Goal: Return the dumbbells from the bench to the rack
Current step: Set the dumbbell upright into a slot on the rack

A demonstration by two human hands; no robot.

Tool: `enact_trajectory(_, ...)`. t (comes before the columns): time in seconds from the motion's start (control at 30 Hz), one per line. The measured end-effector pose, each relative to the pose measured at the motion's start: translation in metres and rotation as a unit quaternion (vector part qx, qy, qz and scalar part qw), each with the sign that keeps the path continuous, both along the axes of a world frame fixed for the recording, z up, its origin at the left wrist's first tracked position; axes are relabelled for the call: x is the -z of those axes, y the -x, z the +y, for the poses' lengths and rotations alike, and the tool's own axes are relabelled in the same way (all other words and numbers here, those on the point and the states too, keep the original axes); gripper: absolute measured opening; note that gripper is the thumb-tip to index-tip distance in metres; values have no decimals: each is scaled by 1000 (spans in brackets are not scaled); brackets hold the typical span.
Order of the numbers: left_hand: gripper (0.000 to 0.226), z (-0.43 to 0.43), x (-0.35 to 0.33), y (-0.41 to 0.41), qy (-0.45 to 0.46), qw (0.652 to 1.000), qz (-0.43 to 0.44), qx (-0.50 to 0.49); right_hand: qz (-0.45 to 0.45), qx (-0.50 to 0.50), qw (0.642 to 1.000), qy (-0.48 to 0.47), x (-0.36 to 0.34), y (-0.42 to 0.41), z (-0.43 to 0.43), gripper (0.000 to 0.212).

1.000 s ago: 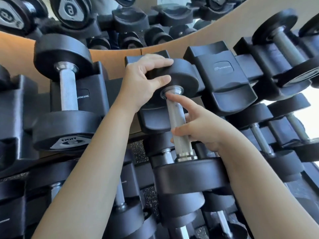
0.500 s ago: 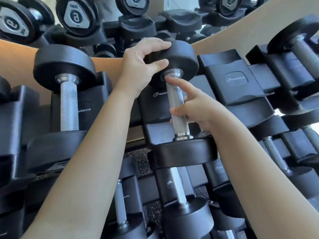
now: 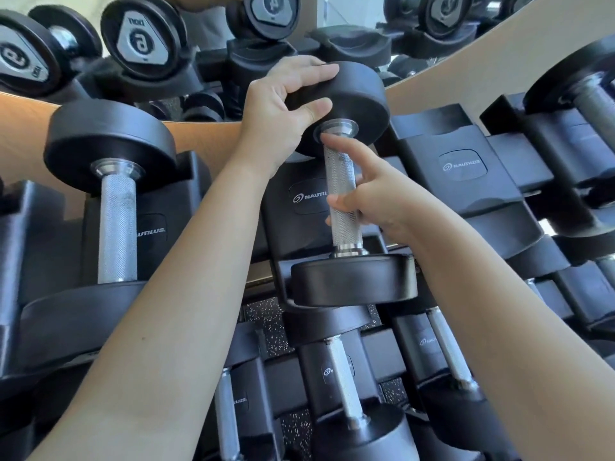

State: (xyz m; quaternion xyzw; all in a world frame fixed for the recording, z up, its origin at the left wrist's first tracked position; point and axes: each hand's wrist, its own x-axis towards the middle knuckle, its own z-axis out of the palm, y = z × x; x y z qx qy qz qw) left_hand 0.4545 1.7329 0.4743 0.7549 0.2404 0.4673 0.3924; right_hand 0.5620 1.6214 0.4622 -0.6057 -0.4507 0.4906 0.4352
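A black dumbbell with a knurled steel handle lies lengthwise over a black saddle on the top row of the rack. My left hand grips its far head, fingers over the rim and thumb on the inner face. My right hand holds the handle from the right, fingers curled behind it and the forefinger stretched up to the collar. The near head sits at the saddle's front lip.
Another dumbbell rests in the saddle to the left. An empty saddle lies to the right, with more dumbbells beyond. The lower row holds several dumbbells. A mirror behind the rack reflects numbered weights.
Both hands have carried the dumbbell up and back along the saddle; its near head now sits on the saddle's front lip. The grips are unchanged.
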Motion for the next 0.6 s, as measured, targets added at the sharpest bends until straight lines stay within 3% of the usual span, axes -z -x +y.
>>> enact_trajectory(0.37, 39, 20, 19, 4, 44, 994, -30, -93, 0, -5, 1000, 4, 3, 5, 25, 63)
enact_trajectory(0.5, 40, 27, 37, 14, 91, 986, -57, -124, -64, -31, 997, 27, 7, 10, 39, 61)
enact_trajectory(0.6, 37, 24, 40, 9, 94, 984, -62, -140, -16, -44, 999, 26, 10, 5, 39, 61)
